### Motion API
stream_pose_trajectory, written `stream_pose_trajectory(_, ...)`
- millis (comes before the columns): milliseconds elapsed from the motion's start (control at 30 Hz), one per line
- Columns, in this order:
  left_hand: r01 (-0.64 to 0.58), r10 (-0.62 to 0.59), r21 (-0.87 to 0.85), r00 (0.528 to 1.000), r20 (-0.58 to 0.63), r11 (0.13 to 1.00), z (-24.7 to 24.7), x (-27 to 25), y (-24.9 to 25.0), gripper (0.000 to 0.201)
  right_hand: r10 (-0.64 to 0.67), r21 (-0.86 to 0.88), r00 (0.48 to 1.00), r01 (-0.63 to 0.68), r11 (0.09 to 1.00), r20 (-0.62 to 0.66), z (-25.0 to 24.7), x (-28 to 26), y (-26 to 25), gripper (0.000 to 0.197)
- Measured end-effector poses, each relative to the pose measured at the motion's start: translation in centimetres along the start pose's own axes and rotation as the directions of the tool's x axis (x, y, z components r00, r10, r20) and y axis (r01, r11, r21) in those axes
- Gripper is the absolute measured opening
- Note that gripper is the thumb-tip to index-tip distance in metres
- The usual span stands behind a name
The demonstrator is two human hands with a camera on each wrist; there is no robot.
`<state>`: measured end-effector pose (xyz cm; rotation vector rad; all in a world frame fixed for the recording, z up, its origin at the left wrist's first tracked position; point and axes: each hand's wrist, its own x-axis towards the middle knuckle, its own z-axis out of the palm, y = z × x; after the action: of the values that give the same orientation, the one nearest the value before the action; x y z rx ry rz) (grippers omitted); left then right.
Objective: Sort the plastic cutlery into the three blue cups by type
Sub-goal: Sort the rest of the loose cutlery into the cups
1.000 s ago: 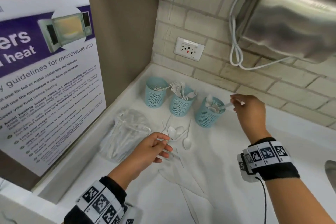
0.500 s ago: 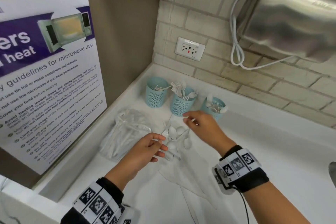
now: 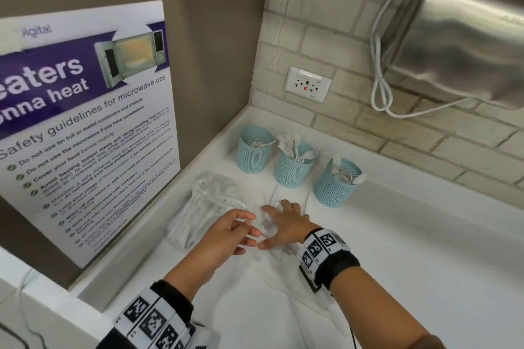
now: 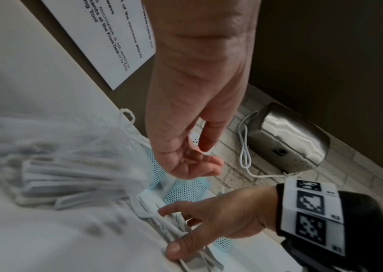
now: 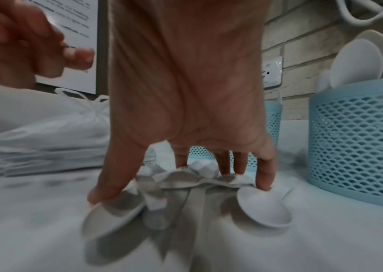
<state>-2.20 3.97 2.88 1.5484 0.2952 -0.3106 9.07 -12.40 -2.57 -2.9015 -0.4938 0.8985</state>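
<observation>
Three blue mesh cups stand in a row by the back wall. The left cup (image 3: 253,154) holds flat white pieces, the middle cup (image 3: 292,171) forks, and the right cup (image 3: 336,188) spoons. A loose pile of white cutlery (image 3: 268,224) lies in front of them. My right hand (image 3: 279,211) is spread over the pile, with its straight fingertips (image 5: 264,182) pressing on spoons (image 5: 264,208). My left hand (image 3: 241,232) hovers just left of it, fingers loosely curled; its palm (image 4: 186,162) looks empty. Forks (image 4: 144,211) lie beside the right thumb.
A clear bag of more cutlery (image 3: 209,207) lies left of the pile against the counter's raised edge. A microwave poster (image 3: 85,122) leans on the left wall. An outlet (image 3: 307,83) and a steel dispenser (image 3: 459,37) with a white cord are on the brick wall.
My right hand left a spoon in the right cup, swung back left and down, and now presses on the loose pile. My left hand stayed almost in place.
</observation>
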Motion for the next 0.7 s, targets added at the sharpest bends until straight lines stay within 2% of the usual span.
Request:
stream_pose_trajectory(167, 0.012, -0.012, 0.002, 1.0, 0.005, 1.0, 0.0, 0.2, -0.2, 0.018, -0.014, 0.064, 0.991, 0.023, 0.998, -0.134, 0.7, -1.0, -0.4, 0.07)
stream_pose_trajectory(300, 0.014, -0.014, 0.019, 1.0, 0.012, 1.0, 0.1, 0.2, -0.2, 0.018, -0.028, 0.165, 0.991, 0.049, 0.985, -0.131, 1.6, -1.5, -0.5, 0.046)
stream_pose_trajectory(467, 0.033, -0.033, 0.011, 0.999, 0.016, 0.999, -0.1, 0.3, -0.3, 0.018, -0.028, 0.199, 0.995, 0.046, 0.979, -0.093, 2.1, -1.7, -0.3, 0.032)
stream_pose_trajectory(600, 0.04, -0.041, 0.013, 0.999, 0.015, 0.999, -0.1, 0.5, -0.4, 0.018, -0.024, 0.253, 0.99, 0.06, 0.966, -0.14, 2.2, -2.1, -0.1, 0.012)
stream_pose_trajectory(700, 0.031, -0.031, 0.017, 0.999, 0.008, 0.999, -0.1, 0.5, -0.5, 0.018, -0.025, 0.336, 0.983, 0.085, 0.938, -0.181, 1.6, -2.8, 0.3, 0.016)
